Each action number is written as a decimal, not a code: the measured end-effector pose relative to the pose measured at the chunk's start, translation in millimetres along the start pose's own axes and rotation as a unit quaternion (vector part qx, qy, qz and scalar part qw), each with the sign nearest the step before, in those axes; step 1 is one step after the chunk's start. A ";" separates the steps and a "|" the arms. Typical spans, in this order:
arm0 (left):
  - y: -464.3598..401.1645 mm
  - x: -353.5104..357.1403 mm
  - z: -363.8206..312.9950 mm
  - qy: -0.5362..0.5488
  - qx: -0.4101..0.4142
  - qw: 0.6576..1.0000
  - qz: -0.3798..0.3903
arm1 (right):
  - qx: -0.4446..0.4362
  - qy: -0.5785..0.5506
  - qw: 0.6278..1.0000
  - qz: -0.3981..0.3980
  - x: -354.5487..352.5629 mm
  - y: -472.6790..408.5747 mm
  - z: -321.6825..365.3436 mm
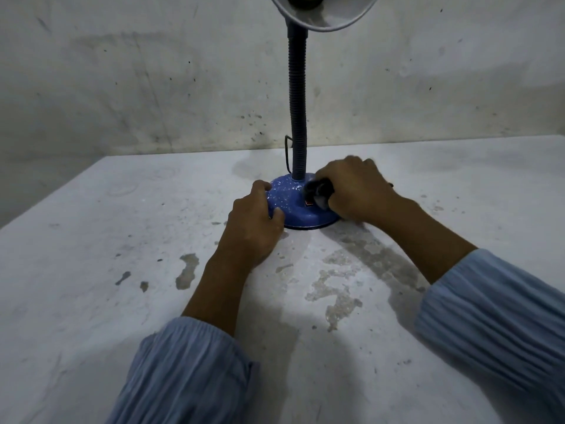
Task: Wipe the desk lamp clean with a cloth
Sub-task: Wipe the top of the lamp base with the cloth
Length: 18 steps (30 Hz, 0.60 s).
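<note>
Head view: blue speckled desk lamp point(298, 197) stands on a worn grey table point(122, 240) by the wall — left hand point(253, 228) grips its round base, right hand point(357, 191) presses a bunched dark cloth point(319, 192) onto the base top.

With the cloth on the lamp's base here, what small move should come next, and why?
Probably sweep the dark cloth leftward across the blue base: the right hand presses it on the base's right side, the left hand steadies the rim, and pale specks cover the base's left part.
</note>
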<state>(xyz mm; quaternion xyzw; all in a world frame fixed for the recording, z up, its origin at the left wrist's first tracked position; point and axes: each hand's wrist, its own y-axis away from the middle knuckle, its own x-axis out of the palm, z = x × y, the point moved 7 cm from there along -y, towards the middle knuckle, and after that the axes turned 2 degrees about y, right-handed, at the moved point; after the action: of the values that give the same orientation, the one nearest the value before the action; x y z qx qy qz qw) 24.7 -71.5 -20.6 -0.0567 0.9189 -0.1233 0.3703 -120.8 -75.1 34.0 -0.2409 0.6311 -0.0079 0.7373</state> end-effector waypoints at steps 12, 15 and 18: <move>1.3 -0.2 -2.3 -0.002 -0.002 1.000 0.000 | -0.025 -0.042 0.997 0.055 10.5 1.2 15.0; 1.3 -0.6 -1.7 -0.002 0.004 1.000 -0.002 | 0.001 -0.129 0.986 0.104 -0.4 -1.2 9.1; 0.5 -1.2 -1.2 -0.008 0.010 1.000 -0.007 | 0.003 -0.120 0.991 0.057 -12.6 -1.3 4.6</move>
<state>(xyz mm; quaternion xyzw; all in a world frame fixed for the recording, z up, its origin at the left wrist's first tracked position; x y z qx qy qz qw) 24.8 -70.5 -19.1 -0.0603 0.9143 -0.1350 0.3771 -118.8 -70.7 46.5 -0.2010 0.5506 0.0613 0.8079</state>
